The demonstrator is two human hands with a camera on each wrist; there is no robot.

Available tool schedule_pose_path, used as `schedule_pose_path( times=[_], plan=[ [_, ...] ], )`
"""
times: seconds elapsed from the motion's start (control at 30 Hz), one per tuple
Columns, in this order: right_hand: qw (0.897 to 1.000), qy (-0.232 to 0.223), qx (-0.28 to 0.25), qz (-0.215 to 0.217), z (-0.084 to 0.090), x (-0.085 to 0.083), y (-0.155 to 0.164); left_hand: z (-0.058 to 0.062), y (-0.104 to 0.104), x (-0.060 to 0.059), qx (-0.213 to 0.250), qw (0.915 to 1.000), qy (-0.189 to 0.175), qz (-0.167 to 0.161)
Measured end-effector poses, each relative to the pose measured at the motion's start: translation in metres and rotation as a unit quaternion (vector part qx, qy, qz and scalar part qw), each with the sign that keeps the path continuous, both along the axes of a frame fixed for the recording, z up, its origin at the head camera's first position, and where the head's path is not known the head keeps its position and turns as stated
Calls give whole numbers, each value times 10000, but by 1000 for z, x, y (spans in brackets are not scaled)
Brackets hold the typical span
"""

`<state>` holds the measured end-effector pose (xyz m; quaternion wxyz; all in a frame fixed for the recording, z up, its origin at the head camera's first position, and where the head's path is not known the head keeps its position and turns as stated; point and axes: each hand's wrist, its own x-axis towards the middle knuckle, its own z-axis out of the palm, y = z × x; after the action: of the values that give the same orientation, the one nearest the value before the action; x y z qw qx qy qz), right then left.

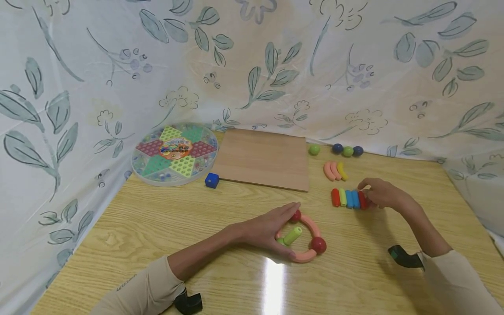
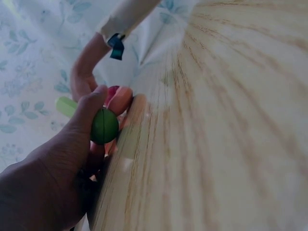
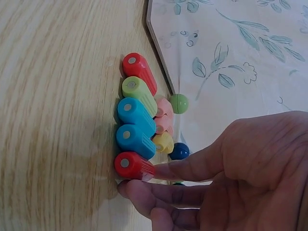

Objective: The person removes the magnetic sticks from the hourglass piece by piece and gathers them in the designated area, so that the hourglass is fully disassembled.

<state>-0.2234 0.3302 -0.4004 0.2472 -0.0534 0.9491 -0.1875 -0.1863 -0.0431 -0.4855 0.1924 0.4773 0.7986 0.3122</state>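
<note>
From my remote seat I see, far left at about ten o'clock on the wood-grain surface (image 1: 157, 218), a round clear plastic Chinese-checkers board with a coloured star (image 1: 175, 154), and just beside it a small blue cube (image 1: 211, 180). A flat square wooden board (image 1: 263, 158) lies at twelve o'clock against the floral cloth backdrop (image 1: 252, 65).

At centre, my left hand (image 1: 271, 229) cups a ring of curved pink plastic segments joined by dark red balls (image 1: 311, 245); its fingers (image 1: 293, 208) curl round the ring's left side, thumb and fingertips touching it. A light green peg (image 1: 293, 236) lies inside the ring. The left wrist view shows a green ball (image 2: 104, 126) held against the fingers.

Towards two o'clock sit a green ball (image 1: 314, 149), three curved pieces in pink and yellow (image 1: 334, 171), and three more balls (image 1: 347, 150). Below them lies a row of five short pegs, red, green, blue, blue, red (image 1: 348, 198). My right hand (image 1: 383, 194) pinches the right-end red peg (image 3: 132, 166) between thumb and forefinger.
</note>
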Motion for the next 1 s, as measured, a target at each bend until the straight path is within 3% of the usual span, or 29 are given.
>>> schedule_pose_path(
  times=[0.37, 0.63, 0.77, 1.0],
  plan=[
    [10000, 22, 65, -8, 2, 1, -1, -1, 1, 0, 27, 10000, 25, 3],
    [9942, 955, 493, 71, 11, 11, -14, -1, 2, 0, 23, 10000, 80, -16],
    [9937, 1063, 249, 243, 23, 19, -34, -1, 2, 0, -7, 10000, 75, -27],
    [9887, 1094, -479, 904, 34, 36, -73, 0, 0, 0, -113, 9999, -42, 42]
  ],
)
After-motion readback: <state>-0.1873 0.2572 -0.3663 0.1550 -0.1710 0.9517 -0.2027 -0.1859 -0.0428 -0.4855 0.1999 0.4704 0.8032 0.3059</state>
